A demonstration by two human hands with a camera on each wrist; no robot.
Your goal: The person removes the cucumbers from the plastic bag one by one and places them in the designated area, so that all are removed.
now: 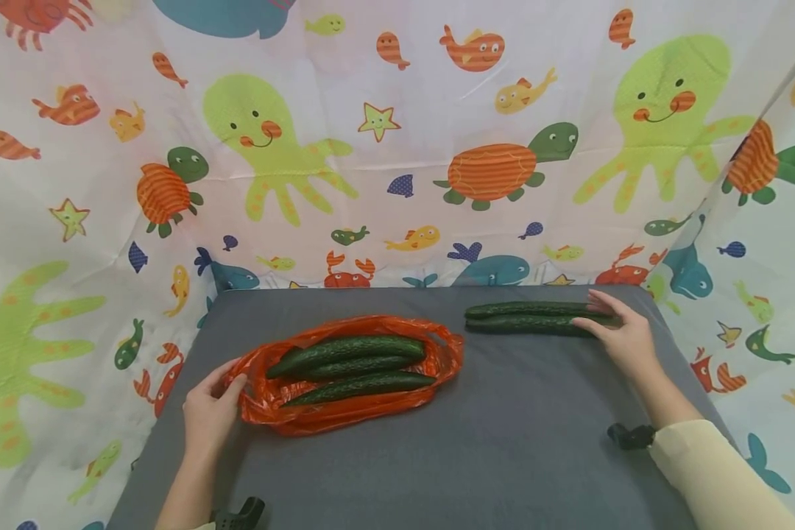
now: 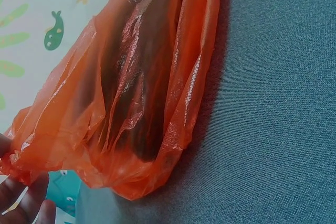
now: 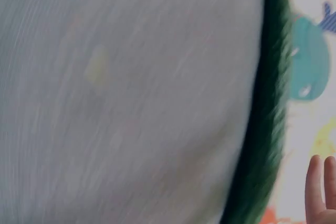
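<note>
- Can see, nearest, a left wrist device (image 1: 240, 513) at the bottom edge and bare gray cloth (image 1: 477, 471) stretching away.
- Farther right, can make out a cream sleeve (image 1: 722, 471) with a black right wrist device (image 1: 626, 436) just beyond.
- Pinching, with thumb and fingers of the left hand (image 1: 212, 408), the left end of an orange bag (image 1: 351, 423), bunched up in that grip.
- Can find this bag lying left of center on the cloth, thin, shiny and gaping at the top.
- Inside, can count three bagged cucumbers (image 1: 354, 384), dark green, lying lengthwise, the back two touching.
- Reaching farther back, spreading the right hand (image 1: 626, 335) with fingers straight and thumb parted from them, over the right ends of two loose cucumbers (image 1: 526, 318); cannot tell about contact.
- Can place this pair close together beside the bag's right end, near the cloth's far edge.
- Hanging behind and at both sides: a white curtain (image 1: 397, 213), printed with octopuses, turtles, fish and crabs.
</note>
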